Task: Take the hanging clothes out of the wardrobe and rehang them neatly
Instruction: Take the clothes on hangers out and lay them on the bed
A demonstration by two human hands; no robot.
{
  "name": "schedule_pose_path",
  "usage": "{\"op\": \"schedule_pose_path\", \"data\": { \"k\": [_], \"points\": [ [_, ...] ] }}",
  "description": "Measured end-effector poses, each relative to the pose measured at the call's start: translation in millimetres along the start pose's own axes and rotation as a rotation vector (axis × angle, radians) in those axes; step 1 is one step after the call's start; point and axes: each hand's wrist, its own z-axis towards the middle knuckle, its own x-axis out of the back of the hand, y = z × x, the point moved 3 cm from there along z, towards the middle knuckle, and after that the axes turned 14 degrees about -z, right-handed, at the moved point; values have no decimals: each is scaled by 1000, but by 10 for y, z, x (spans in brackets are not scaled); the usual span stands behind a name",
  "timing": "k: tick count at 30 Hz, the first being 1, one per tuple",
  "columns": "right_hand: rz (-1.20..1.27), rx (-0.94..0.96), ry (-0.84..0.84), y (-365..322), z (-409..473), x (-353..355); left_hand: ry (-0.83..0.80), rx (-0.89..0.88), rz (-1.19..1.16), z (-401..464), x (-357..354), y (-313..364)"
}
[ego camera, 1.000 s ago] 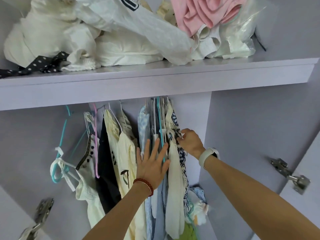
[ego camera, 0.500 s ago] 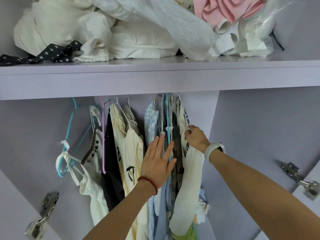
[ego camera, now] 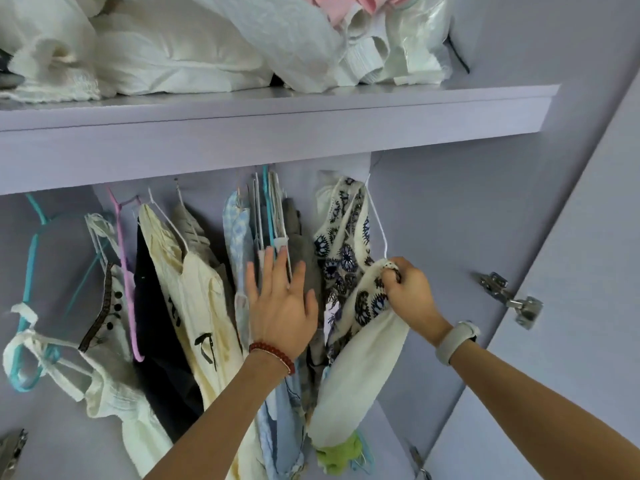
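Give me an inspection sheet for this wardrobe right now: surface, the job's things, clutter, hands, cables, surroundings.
Surface: lilac shelf above the hanging space.
Job's things: patterned garment on a white hanger, drawn apart from the other hanging clothes.
Clutter: white bedding and bags heaped on the shelf; green item low down.
Hands: right hand grips the patterned garment; left hand flat against the hanging clothes.
Cables: nothing seen.
Surroundings: door hinge at right.

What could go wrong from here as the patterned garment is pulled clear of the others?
The right hand grips only the patterned garment, not its white hanger, so the fabric might slide off. The left hand lies flat on the packed hanging clothes; a neighbouring hanger could snag and come along. The rail is hidden.
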Motion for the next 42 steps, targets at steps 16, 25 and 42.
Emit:
{"op": "schedule_pose_path", "data": {
  "k": [16,25,42],
  "points": [
    [-490,-313,-117,1723,-2526,1780,-900,-393,-705,-305,-1711,1969],
    [-638,-717,64,1779,-4094,2216,-1079,-476,-1055,-1545,-1810,3146],
    [-1200,-1321,666,1096,-5874,2203,-1079,-889,-1259,-3039,-806,4679]
  ]
}}
